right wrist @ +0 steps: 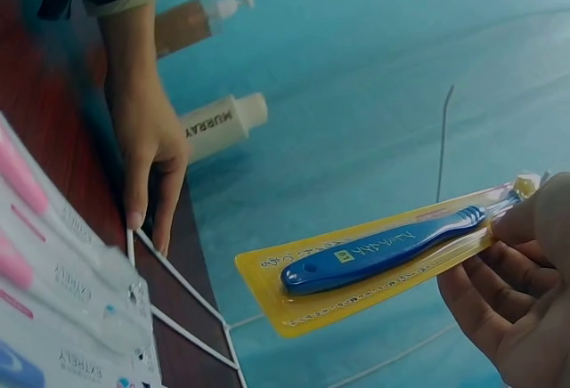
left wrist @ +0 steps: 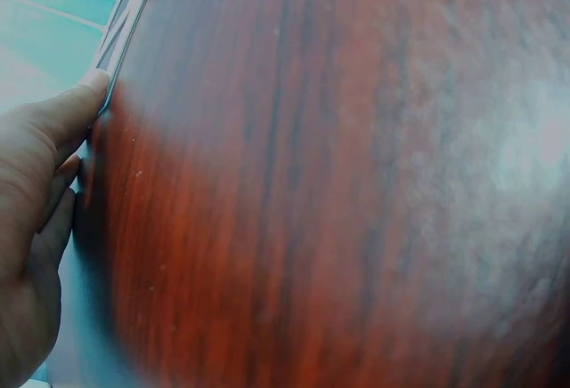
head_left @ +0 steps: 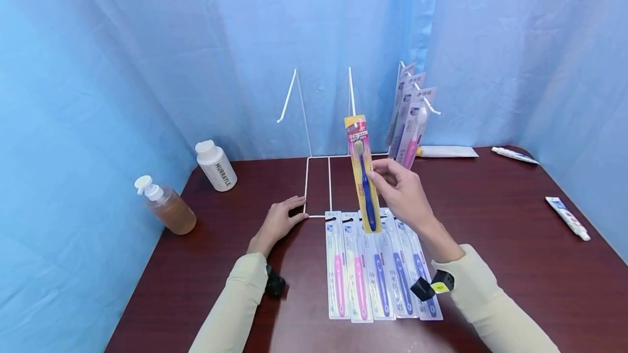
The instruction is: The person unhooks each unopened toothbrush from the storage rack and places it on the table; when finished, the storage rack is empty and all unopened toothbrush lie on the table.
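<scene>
The right hand pinches a yellow toothbrush pack upright above 5 packs; the left hand rests flat, fingers straight, touching the wire rack.

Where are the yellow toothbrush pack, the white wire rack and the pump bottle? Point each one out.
yellow toothbrush pack [head_left: 363, 178], head view, on the blue handle at mid pack.
white wire rack [head_left: 317, 215], head view, on the front bar of its base.
pump bottle [head_left: 173, 211], head view, on the amber body.
</scene>
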`<state>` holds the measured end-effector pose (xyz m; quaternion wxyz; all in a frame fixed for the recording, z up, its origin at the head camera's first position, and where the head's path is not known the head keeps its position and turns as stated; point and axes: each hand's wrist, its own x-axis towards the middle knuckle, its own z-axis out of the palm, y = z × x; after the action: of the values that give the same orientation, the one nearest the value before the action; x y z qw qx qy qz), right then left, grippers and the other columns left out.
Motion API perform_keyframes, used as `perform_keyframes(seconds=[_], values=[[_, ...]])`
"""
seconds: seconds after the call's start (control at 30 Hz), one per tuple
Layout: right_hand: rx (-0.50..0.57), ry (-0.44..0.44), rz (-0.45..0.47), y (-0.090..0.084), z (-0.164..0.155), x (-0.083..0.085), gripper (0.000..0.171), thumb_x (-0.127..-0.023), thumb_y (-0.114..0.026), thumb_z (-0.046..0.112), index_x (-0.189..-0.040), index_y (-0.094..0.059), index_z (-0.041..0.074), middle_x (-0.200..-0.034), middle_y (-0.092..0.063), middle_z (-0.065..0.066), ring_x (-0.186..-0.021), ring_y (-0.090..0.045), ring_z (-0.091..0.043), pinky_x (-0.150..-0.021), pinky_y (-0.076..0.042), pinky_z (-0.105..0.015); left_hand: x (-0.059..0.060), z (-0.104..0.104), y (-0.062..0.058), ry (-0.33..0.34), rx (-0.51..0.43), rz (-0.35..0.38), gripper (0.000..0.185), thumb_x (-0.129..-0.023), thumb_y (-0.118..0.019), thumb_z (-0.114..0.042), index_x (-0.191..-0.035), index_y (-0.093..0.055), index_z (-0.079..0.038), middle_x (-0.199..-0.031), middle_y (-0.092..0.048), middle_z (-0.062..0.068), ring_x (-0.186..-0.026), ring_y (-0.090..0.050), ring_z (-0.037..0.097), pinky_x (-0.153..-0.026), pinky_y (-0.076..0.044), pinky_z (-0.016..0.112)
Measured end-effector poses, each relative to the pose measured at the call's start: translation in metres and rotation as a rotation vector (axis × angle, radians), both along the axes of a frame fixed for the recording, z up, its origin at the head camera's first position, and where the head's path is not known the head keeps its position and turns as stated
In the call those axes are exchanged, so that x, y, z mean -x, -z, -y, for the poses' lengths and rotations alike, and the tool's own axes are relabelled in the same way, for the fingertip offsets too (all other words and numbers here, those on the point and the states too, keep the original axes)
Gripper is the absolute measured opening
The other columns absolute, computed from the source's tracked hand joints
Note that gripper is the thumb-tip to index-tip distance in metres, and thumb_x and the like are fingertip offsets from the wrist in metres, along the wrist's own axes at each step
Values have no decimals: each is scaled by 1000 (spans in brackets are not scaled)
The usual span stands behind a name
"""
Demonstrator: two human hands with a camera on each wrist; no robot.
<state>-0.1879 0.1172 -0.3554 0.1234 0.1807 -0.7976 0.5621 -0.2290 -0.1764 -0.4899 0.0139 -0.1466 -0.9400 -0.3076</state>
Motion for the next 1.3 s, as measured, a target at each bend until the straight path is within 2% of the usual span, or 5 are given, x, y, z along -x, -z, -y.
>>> perform_keyframes(seconds=[0.4, 0.63, 0.8, 0.97, 1.3], values=[[58, -58, 65, -16, -15, -26, 25, -97, -58, 17, -118, -62, 5, -97, -66, -12, -77, -68, -13, -67, -59, -27, -2, 0, 3, 3, 5, 4, 50, -89, -67, -33, -135, -57, -16, -141, -54, 3, -135, -44, 19, -110, -38, 43], [62, -31, 88, -2, -53, -39, 26, -97, -57, 14, -118, -61, 0, -94, -67, -1, -75, -68, -10, -65, -59, -28, -2, -1, 3, 4, 12, 9, 50, -90, -67, -34, -136, -57, -16, -141, -53, 3, -136, -44, 19, -111, -37, 43], [-53, 12, 216, 19, -94, -53, 32, -98, -56, 21, -122, -58, -1, -96, -68, 2, -78, -70, -14, -66, -59, -31, -2, -2, 2, 6, 13, 2, 50, -89, -67, -33, -135, -57, -16, -141, -54, 4, -135, -44, 20, -110, -37, 44], [-185, 30, 389, 41, -130, -63, 39, -98, -56, 26, -127, -53, 0, -108, -64, -15, -83, -68, -14, -72, -60, -36, -2, -1, 2, -5, 10, 4, 50, -89, -67, -33, -135, -57, -16, -141, -54, 4, -135, -45, 20, -110, -38, 43], [-181, -38, 707, 90, -153, -57, 38, -99, -52, 14, -129, -48, -9, -112, -64, -21, -91, -67, -22, -76, -59, -36, 0, -1, 0, -1, 7, -6, 49, -89, -68, -32, -134, -58, -16, -140, -54, 2, -135, -45, 19, -110, -38, 43]])
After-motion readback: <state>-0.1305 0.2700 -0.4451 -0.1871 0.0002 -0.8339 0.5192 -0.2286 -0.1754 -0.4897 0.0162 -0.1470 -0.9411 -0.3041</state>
